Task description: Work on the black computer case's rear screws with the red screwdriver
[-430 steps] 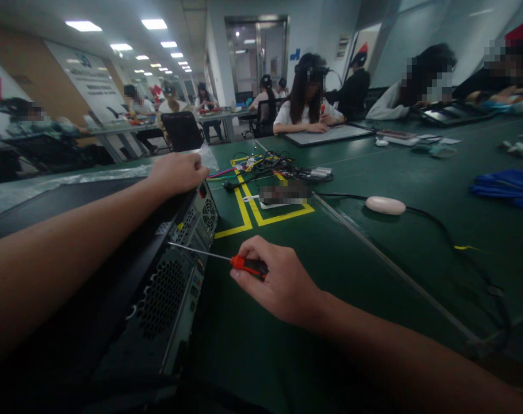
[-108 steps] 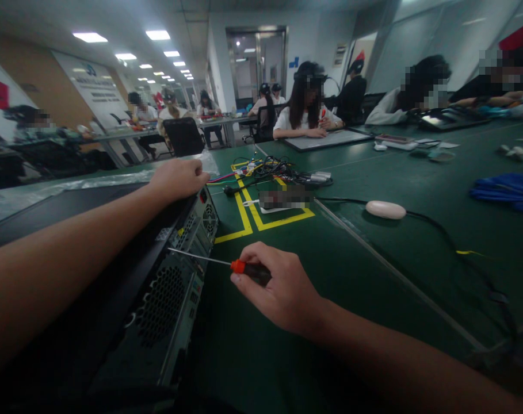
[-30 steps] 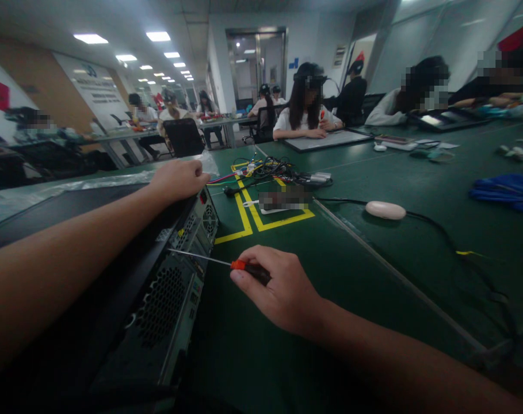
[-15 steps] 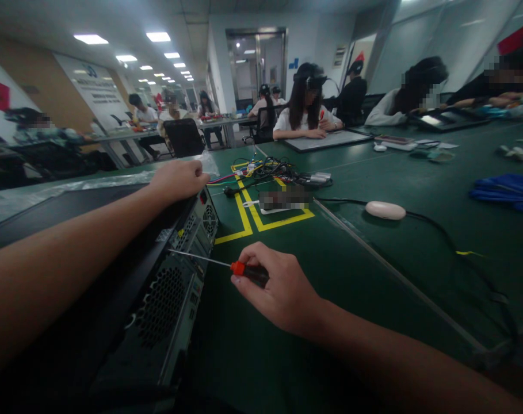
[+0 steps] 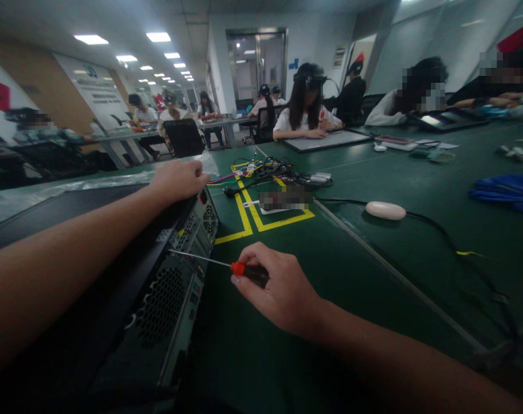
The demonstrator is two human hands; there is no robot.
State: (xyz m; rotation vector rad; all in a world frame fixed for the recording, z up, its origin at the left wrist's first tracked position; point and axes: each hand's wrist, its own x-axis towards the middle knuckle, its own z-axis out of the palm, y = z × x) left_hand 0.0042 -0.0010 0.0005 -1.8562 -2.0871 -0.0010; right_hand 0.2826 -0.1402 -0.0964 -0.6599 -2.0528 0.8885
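Computer case (image 5: 160, 305) lies on the green table (image 5: 265, 356), rear panel (image 5: 187, 276) facing the right hand (image 5: 282, 287). Right grip: closed round the handle of a red-and-black screwdriver (image 5: 237, 268). Shaft runs roughly level to the case's rear panel, tip near its upper edge, just above the honeycomb vent (image 5: 164, 302). Can't tell if it's seated in a screw head. Left hand (image 5: 179, 177): lying on the case's top at the far rear corner, fingers curled; can't tell if that grip has hold of anything. Beyond the case's rear: tangled cables (image 5: 274, 168) and yellow tape (image 5: 282, 223). Along the case's far side: clear plastic sheet (image 5: 84, 185). Well off the case's rear: white oval unit (image 5: 385, 210) on a black cord, blue bundle (image 5: 507, 192) past it.
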